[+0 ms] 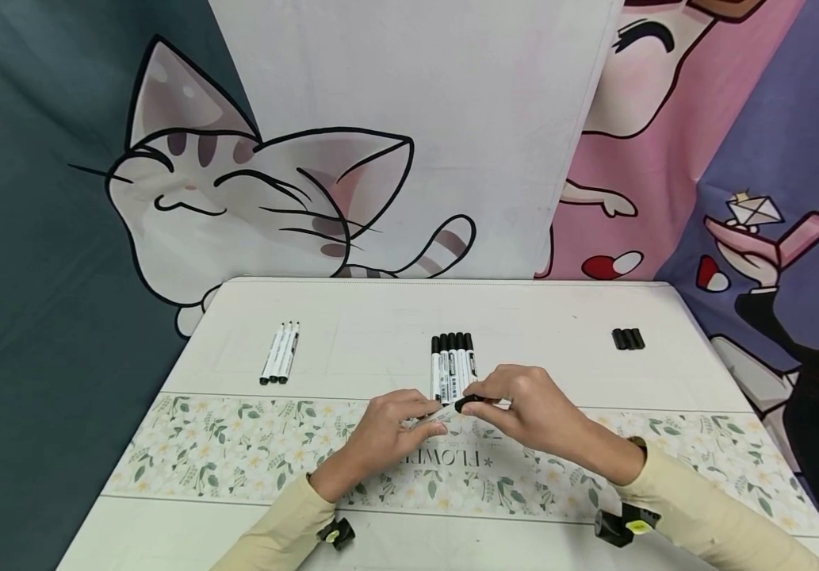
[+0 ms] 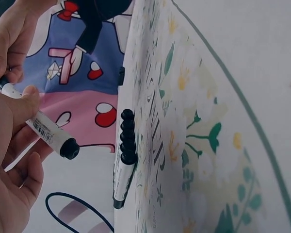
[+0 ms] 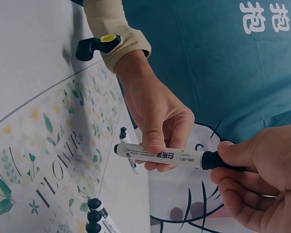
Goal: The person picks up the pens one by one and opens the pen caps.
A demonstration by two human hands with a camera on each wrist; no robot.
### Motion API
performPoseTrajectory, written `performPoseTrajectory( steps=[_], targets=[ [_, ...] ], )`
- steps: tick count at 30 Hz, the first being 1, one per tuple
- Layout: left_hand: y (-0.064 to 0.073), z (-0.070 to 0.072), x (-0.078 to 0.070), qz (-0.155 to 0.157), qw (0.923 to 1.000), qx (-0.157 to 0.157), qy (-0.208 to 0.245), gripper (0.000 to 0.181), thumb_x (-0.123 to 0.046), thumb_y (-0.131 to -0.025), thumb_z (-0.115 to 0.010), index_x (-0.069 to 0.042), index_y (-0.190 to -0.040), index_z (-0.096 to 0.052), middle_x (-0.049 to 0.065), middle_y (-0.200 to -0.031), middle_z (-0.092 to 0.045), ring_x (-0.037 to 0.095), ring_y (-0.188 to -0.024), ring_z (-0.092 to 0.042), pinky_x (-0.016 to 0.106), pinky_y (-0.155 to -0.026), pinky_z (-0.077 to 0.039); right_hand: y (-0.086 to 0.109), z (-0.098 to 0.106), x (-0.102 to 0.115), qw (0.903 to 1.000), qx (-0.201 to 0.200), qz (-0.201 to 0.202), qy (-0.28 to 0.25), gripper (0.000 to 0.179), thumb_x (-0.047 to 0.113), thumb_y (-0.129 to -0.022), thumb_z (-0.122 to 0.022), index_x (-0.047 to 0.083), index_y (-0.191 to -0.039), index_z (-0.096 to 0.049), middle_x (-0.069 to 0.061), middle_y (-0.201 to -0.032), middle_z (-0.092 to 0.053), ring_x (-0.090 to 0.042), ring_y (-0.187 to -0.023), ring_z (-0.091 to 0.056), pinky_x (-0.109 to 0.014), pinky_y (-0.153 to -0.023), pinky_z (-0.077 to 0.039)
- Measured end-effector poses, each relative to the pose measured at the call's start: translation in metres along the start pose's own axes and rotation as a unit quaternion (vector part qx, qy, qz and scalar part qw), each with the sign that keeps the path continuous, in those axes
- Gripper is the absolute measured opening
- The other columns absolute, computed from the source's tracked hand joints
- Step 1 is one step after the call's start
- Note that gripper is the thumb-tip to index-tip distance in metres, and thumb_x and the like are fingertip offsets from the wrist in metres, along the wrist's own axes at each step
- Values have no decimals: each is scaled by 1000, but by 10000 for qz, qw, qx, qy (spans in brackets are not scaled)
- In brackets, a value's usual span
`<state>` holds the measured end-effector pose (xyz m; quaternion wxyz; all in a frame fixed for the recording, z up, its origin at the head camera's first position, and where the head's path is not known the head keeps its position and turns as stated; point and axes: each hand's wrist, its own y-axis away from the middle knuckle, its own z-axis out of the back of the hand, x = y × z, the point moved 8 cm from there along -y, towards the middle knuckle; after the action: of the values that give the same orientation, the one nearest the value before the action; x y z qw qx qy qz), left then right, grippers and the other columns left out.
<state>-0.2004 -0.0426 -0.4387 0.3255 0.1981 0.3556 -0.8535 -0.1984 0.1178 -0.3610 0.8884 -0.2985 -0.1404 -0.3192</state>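
Between the two hands, over the table, is a white whiteboard marker (image 3: 182,158) with printed lettering. My left hand (image 1: 389,428) grips its white barrel between thumb and fingers. At the other end my right hand (image 1: 523,404) pinches the black cap (image 3: 211,160), which sits against the barrel. In the left wrist view the marker's dark rear end (image 2: 70,148) points away from the right hand. Just behind the hands lies a row of several capped markers (image 1: 453,369), side by side, their black caps toward the far edge.
Three markers with bare dark tips (image 1: 281,353) lie together on the table's left. Three loose black caps (image 1: 628,339) stand side by side at the right. A flowered band (image 1: 238,444) crosses the white table (image 1: 523,317). Cartoon-printed curtains (image 1: 416,79) hang behind.
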Motion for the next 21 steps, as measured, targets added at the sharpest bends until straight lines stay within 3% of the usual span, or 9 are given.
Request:
performPoseTrajectory(
  steps=[21],
  targets=[
    [-2,-3,0,114,9996,242,-62,34,-29,-93,-75,-3,-114,-77,1,-101,-76,13,-88,-71,27,-79,-57,4,1,3,9993,-204,280,131,17,15,-85,-83,9,-101,-82,4,-84,-75,0,-73,-62,-15,-58,-47]
  ],
)
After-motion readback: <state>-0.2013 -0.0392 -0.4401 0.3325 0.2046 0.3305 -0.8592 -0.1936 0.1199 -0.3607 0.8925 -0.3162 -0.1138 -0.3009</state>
